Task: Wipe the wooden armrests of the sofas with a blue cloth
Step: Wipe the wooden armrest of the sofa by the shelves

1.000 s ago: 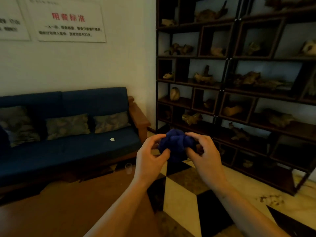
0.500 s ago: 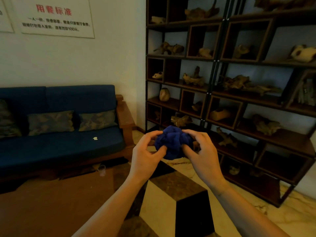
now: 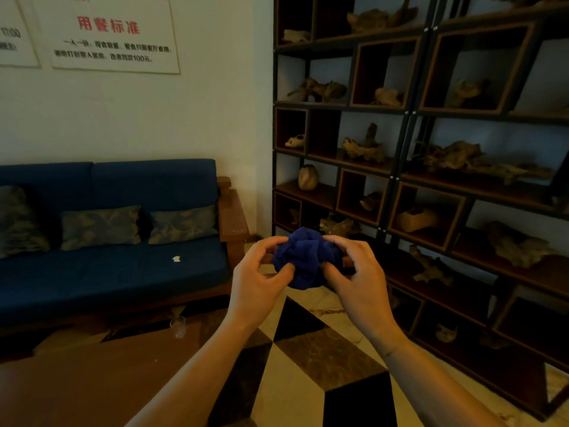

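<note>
Blue cloth (image 3: 308,260) is being held bunched at chest height in the head view, pinched from either side by the left hand (image 3: 258,272) and right hand (image 3: 357,272). No wiping is being done yet: the wooden armrest (image 3: 232,215) of the sofa (image 3: 107,266) is being left untouched, well apart.

Both hands (image 3: 308,282) bunch a blue cloth (image 3: 308,260).

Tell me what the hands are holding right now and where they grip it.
Blue cloth, bunched into a ball: left hand pinches its left side, right hand its right side.
</note>
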Demonstrator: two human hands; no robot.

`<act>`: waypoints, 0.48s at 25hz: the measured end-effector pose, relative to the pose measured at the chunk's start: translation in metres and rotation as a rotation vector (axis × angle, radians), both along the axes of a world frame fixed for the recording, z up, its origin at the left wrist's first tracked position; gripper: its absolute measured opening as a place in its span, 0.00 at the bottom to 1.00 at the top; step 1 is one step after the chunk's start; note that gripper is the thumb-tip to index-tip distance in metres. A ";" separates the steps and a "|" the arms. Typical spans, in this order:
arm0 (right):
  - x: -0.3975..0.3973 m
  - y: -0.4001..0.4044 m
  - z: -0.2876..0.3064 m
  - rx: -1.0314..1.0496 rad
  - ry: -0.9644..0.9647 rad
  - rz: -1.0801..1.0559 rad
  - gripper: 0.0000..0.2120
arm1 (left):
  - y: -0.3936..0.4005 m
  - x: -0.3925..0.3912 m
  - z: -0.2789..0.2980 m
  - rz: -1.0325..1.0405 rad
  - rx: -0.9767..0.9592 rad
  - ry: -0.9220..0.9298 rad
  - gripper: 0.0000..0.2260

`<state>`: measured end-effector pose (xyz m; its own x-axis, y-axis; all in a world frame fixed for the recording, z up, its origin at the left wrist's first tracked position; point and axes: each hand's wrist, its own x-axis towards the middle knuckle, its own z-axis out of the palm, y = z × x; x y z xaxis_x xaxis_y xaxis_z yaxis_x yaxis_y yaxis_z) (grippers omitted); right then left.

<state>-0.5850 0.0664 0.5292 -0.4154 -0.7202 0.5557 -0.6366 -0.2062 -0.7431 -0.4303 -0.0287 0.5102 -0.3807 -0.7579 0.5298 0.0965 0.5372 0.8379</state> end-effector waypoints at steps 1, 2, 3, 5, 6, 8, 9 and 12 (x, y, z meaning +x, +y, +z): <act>-0.005 -0.018 0.000 -0.001 0.008 0.007 0.17 | -0.016 -0.003 -0.001 0.013 -0.004 0.005 0.20; -0.008 -0.034 0.001 -0.002 0.018 0.012 0.17 | -0.031 -0.006 -0.001 0.025 -0.007 0.008 0.20; -0.011 -0.051 0.001 0.000 0.027 0.019 0.17 | -0.048 -0.008 -0.002 0.038 -0.013 0.008 0.20; -0.014 -0.087 0.002 0.002 0.019 0.035 0.17 | -0.085 -0.011 -0.003 0.059 -0.023 -0.008 0.20; -0.015 -0.106 0.003 0.007 0.010 0.044 0.18 | -0.104 -0.012 -0.002 0.068 -0.024 -0.009 0.20; -0.016 -0.139 0.008 0.019 -0.008 0.078 0.19 | -0.137 -0.013 -0.001 0.079 -0.027 0.001 0.20; -0.016 -0.155 0.010 0.023 -0.015 0.105 0.19 | -0.153 -0.014 0.000 0.083 -0.033 0.010 0.20; -0.016 -0.202 0.016 0.026 -0.028 0.189 0.20 | -0.195 -0.016 0.004 0.118 -0.032 0.044 0.21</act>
